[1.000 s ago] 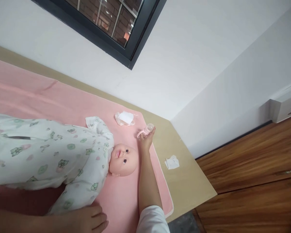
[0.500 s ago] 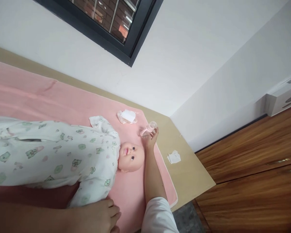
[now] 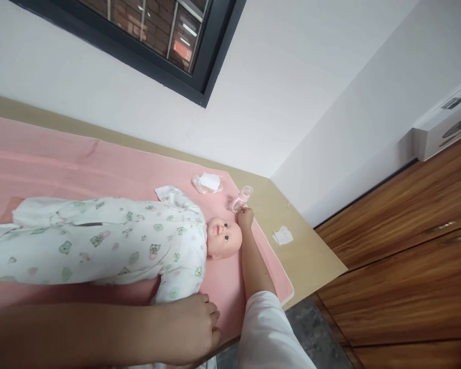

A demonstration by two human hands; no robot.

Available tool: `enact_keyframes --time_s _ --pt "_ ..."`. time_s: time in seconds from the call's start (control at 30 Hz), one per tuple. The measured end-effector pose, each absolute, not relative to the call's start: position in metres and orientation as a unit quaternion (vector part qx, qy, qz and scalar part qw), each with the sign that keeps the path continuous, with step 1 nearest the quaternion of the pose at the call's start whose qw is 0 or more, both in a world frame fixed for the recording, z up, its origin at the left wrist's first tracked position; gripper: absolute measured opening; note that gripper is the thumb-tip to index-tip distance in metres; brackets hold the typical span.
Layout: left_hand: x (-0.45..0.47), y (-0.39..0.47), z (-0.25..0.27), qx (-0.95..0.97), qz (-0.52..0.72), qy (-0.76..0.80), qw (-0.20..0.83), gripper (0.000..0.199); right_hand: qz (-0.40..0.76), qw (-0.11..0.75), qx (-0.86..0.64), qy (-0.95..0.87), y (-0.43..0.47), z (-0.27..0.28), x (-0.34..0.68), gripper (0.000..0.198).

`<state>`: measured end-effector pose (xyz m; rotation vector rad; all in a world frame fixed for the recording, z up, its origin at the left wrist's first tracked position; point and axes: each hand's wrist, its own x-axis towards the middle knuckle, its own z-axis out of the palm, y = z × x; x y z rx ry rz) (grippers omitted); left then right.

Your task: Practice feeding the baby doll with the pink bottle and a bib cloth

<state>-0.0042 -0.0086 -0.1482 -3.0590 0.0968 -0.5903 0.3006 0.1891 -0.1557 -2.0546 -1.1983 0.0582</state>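
A baby doll [image 3: 225,238] in a white patterned sleepsuit [image 3: 126,238] lies on its back on a pink mat [image 3: 225,312]. Beyond its head stands a clear baby bottle [image 3: 241,200] with a pink collar and clear cap. My right hand [image 3: 246,218] is right beside the bottle's lower part, its fingers curled in; whether it touches the bottle is hard to see. At the near edge, my left hand [image 3: 190,328] lies against the doll's near sleeve, fingers folded and palm hidden, so anything inside is out of sight.
A plastic packet with white contents [image 3: 208,182] lies on the mat by the wall. A crumpled white tissue [image 3: 283,236] is on the wooden tabletop [image 3: 311,261]. A dark-framed window [image 3: 200,84] sits above, and wooden cabinets [image 3: 403,266] stand at the right.
My right hand's fingers, spread around the bottle before, are now curled beside it. The bottle stands in about the same spot on the mat. The whole view has shifted a little.
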Motion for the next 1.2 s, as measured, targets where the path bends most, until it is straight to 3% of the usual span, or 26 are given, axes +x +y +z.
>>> enact_keyframes --time_s 0.13,0.33,0.53,1.2 --pt "-0.004 -0.007 -0.145 -0.981 -0.188 0.044 0.018 0.012 -0.011 0.366 -0.809 -0.460 0.189 -0.155 0.300 0.029" --pt "-0.005 -0.004 -0.143 -0.981 -0.182 0.051 0.042 0.016 -0.020 0.364 -0.811 -0.457 0.192 -0.159 0.303 0.047" --pt "-0.003 -0.002 -0.133 -0.982 -0.171 0.052 0.054 0.016 -0.002 0.330 -0.818 -0.472 0.196 -0.160 0.306 0.033" --pt "-0.005 -0.001 -0.121 -0.992 -0.110 0.050 0.040 0.018 0.021 0.257 -0.859 -0.442 0.195 -0.154 0.300 0.040"
